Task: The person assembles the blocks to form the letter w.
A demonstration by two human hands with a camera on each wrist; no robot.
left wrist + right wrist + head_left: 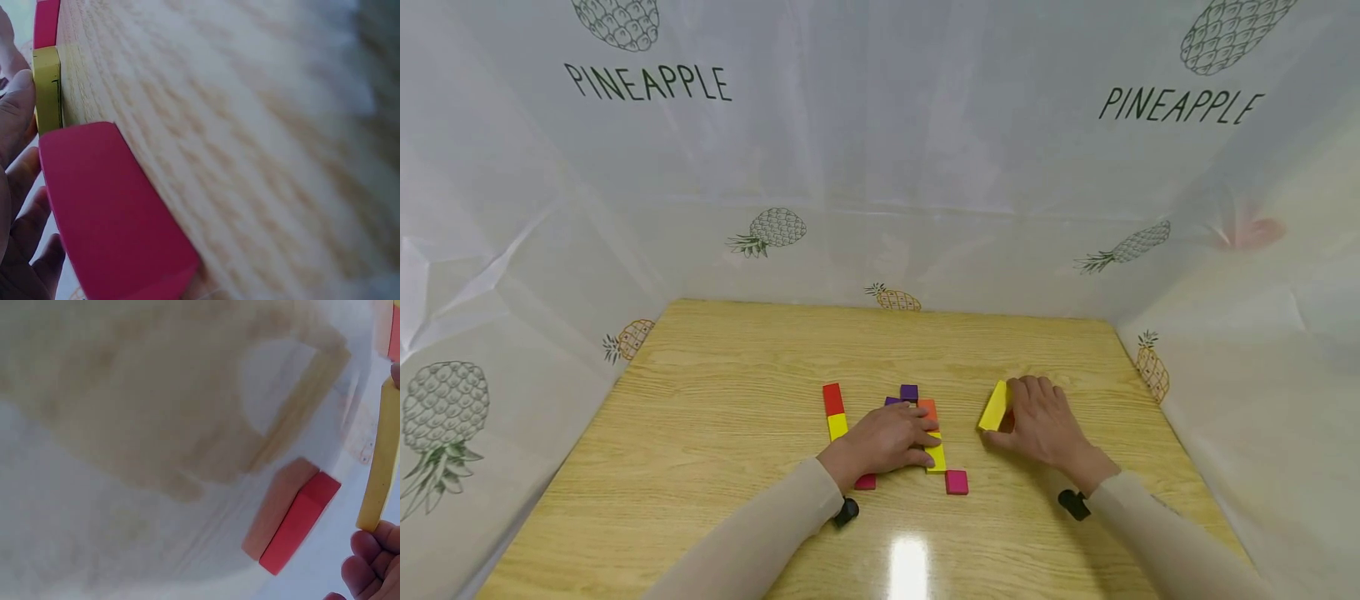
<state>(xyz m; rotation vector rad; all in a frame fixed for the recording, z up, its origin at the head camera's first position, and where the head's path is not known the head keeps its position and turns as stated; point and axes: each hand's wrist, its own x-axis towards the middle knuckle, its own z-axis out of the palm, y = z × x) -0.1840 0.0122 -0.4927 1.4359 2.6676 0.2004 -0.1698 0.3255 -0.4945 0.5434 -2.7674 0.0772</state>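
Note:
My right hand (1037, 423) pinches a long yellow block (994, 407) between thumb and fingers at the right of the blocks. In the right wrist view that yellow block (380, 450) spans between the fingertips. My left hand (886, 439) lies palm down over the block layout with its fingers spread, hiding part of it. Its fingertips reach an orange block (928, 411) and a yellow block (937, 457). Two purple blocks (909, 392) sit beyond the fingers. Left of the hand, a red block (833, 398) and a yellow block (837, 427) line up.
A magenta block (957, 482) lies below the right column, and another magenta block (866, 482) shows under the left wrist. The wooden table (737, 358) reflects a bright light near its front. Pineapple-printed sheeting (880, 150) surrounds the table's back and sides.

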